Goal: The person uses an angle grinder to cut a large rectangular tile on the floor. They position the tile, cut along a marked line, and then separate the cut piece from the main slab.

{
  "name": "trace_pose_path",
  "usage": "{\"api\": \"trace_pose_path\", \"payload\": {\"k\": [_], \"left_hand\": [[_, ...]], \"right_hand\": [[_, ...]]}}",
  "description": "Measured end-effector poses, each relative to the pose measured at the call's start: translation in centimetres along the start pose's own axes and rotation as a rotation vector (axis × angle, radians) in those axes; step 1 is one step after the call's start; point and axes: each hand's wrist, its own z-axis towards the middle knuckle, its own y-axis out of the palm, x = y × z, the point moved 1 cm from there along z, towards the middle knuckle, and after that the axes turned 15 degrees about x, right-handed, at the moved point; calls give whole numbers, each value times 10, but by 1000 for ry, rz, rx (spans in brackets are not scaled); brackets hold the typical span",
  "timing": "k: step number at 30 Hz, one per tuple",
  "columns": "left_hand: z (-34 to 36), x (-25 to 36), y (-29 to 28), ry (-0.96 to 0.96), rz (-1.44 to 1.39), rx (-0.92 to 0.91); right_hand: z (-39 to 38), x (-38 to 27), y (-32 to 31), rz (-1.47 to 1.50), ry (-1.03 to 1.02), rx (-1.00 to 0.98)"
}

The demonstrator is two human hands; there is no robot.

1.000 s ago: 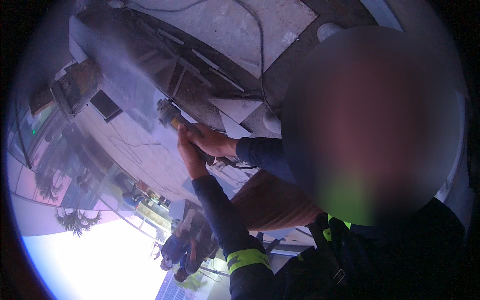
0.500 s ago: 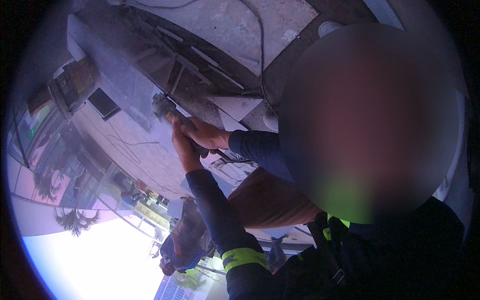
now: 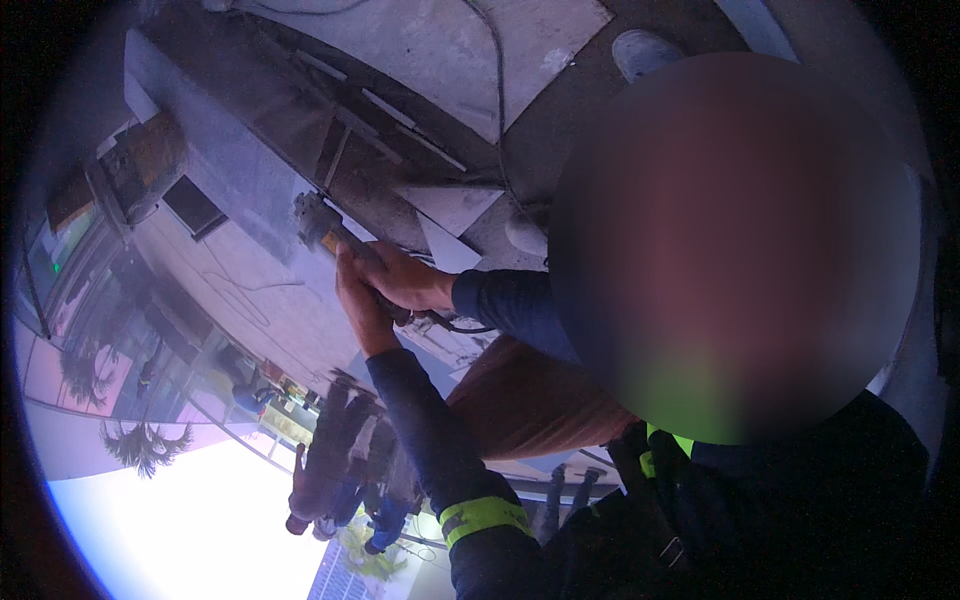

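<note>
An angle grinder point(image 3: 316, 216) with a grey head and a dark body is gripped in both hands. My left hand point(image 3: 362, 298) wraps round its body from the lower-left side. Beside it, my right hand point(image 3: 412, 279) closes on the body further back, partly overlapping the left. The grinder's head meets the edge of a long pale slab point(image 3: 250, 165); its disc cannot be made out. A dark power cord point(image 3: 465, 328) trails from the tool's rear end. Brown-trousered leg point(image 3: 530, 400) shows between my dark-sleeved arms.
Thin offcut strips point(image 3: 430, 148) and triangular pale pieces point(image 3: 455, 208) lie on the floor beside the slab. A large pale board point(image 3: 540, 50) has a cable point(image 3: 502, 110) across it. Several people point(image 3: 340, 460) stand beyond the slab. A blurred disc covers the right side.
The view has shifted slightly, and more of the people in the background shows. Both hands keep their grip on the grinder, whose head stays at the slab's edge.
</note>
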Motion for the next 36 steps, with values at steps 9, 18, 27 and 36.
{"api": "trace_pose_path", "payload": {"k": [9,18,27,36], "left_hand": [[-10,-5,-7,-38,50,29],[-13,-12,-9,-54,17,57],[-4,1,-1,-36,42,49],[16,10,-1,-50,50,10]], "right_hand": [[-25,-16,-14,9,58,-86],[-35,-23,-12,-14,67,-43],[-4,-10,-2,-96,-147,13],[-6,-41,-9,-45,83,-16]]}}
